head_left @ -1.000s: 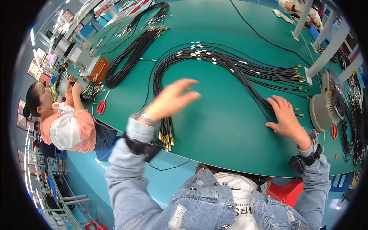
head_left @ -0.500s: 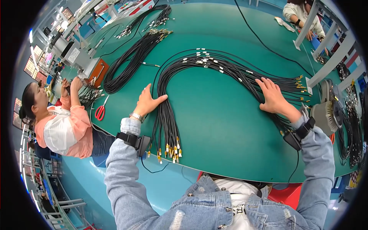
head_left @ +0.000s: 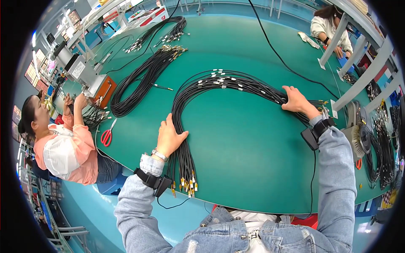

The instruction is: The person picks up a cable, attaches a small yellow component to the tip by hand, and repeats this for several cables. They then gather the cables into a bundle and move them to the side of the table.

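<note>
A thick bundle of black cables [head_left: 202, 87] arches across the green table, with white tags along its top. Its left end fans out into gold-coloured connectors [head_left: 187, 185] at the near edge. My left hand [head_left: 169, 137] rests against the left leg of the arch, thumb and fingers apart, the thumb lying over the cables. Over the right leg, my right hand [head_left: 296, 101] is closed round the cables, fingers on the far side and thumb on the near side. Its palm hides part of the bundle, and the right connectors [head_left: 322, 103] show just beyond.
A second cable bundle [head_left: 122, 99] lies looped at the left, near red-handled scissors [head_left: 106, 137]. A co-worker [head_left: 63, 147] handles cables beside an orange-sided machine [head_left: 105, 89]. Grey rack posts [head_left: 358, 80] stand at the right; another person [head_left: 331, 31] sits at the far right.
My right hand has drawn the fanned right-hand cables together and closed on them. My left hand has slid down the left leg. The whole view has shifted slightly.
</note>
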`<state>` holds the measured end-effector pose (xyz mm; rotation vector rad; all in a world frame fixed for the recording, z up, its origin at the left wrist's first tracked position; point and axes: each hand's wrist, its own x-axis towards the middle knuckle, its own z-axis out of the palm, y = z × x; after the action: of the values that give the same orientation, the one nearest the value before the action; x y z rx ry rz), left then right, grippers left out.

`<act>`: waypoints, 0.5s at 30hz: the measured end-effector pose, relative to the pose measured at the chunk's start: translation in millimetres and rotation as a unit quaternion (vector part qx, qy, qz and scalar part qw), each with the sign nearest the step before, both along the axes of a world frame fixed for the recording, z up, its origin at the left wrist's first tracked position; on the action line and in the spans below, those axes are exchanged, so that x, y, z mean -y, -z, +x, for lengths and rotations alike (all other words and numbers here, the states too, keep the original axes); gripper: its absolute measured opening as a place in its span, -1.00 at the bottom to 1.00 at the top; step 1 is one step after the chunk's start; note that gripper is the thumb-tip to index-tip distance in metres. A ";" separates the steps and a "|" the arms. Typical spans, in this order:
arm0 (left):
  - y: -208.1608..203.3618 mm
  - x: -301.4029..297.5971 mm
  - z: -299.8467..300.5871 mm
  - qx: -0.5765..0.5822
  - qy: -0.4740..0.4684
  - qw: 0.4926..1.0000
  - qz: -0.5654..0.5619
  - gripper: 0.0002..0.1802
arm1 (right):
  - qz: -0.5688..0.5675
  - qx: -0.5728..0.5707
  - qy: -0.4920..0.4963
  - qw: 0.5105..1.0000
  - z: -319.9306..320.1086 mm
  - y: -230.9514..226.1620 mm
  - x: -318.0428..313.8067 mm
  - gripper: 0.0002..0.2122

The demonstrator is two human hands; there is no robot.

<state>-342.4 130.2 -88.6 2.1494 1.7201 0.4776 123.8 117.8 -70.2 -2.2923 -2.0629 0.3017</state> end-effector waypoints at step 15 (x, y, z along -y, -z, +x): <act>36.9 -27.1 48.8 0.050 0.031 0.992 0.116 -0.14 | 0.092 -0.063 -0.005 0.994 -26.8 24.7 -22.8 -0.71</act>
<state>-293.7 157.3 -125.5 2.2854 1.6075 0.7887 96.9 140.6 -94.9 -2.1008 -1.9523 0.2385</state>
